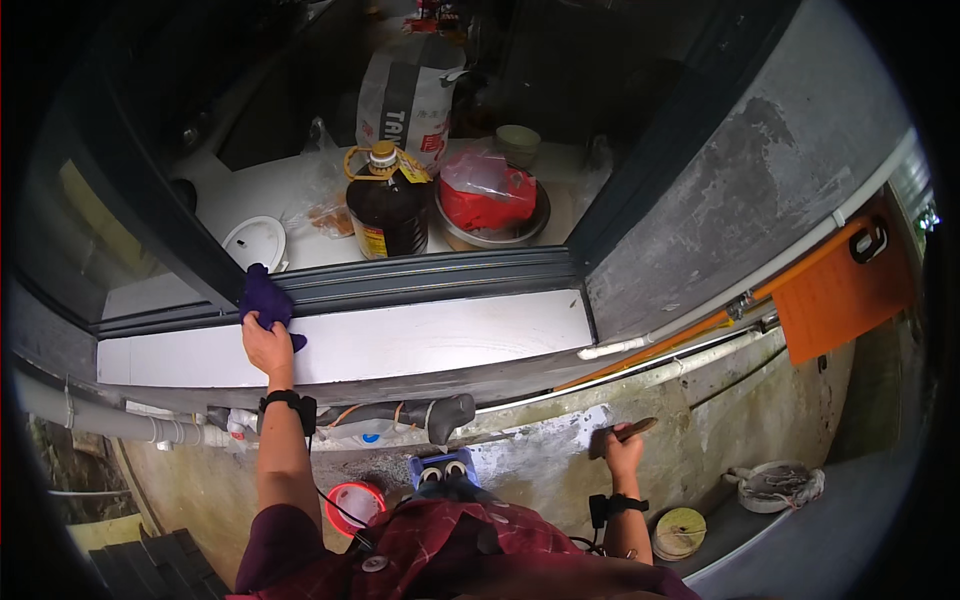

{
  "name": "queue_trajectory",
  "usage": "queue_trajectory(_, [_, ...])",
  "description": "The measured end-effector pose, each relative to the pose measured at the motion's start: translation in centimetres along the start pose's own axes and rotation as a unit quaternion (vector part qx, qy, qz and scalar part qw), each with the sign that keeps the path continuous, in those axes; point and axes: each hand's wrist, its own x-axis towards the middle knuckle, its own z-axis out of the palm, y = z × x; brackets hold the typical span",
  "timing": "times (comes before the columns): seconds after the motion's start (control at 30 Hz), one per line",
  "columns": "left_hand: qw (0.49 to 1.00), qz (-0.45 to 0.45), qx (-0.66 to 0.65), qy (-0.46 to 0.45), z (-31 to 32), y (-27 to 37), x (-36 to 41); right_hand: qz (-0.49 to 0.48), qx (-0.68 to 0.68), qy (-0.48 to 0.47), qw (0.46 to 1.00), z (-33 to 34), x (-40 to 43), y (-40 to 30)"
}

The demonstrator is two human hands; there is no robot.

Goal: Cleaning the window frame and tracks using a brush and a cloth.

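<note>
My left hand (268,349) grips a purple cloth (265,296), which rests on the window's lower track beside the dark frame post. Part of the cloth hangs over the white sill (420,334). Off to the right and lower, my right hand (624,452) is closed around the wooden handle of a brush (637,429). Its dark bristles point left, away from the sill. The dark metal window track (442,276) runs along the back of the sill, and its opening shows the counter inside.
Behind the track stand an oil jug (386,217), a basin (495,240) holding a red bag, and a white lid (259,238). Pipes (720,352) line the outer wall. My feet are on a blue stool (442,459), with a red bucket (379,506) beside it.
</note>
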Motion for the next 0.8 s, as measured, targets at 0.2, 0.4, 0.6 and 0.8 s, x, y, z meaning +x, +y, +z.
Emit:
queue_trajectory(0.2, [0.976, 0.142, -0.101, -0.130, -0.1, 11.5, -9.9, 0.038, -0.113, -0.148, 0.982, 2.2, -7.1, 2.6])
queue_trajectory(0.4, [0.893, 0.326, -0.204, -0.233, 3.7, 25.9, -19.4, -0.017, -0.093, -0.222, 0.971, 3.4, -7.7, 2.4])
queue_trajectory(0.6, [0.841, 0.378, -0.199, -0.332, 6.2, 37.2, -23.8, 0.108, -0.034, -0.161, 0.980, -0.1, -10.8, 7.8])
queue_trajectory(0.8, [0.759, 0.424, -0.143, -0.474, 6.7, 41.6, -22.8, 0.186, -0.004, -0.027, 0.982, -2.6, -15.9, 14.9])
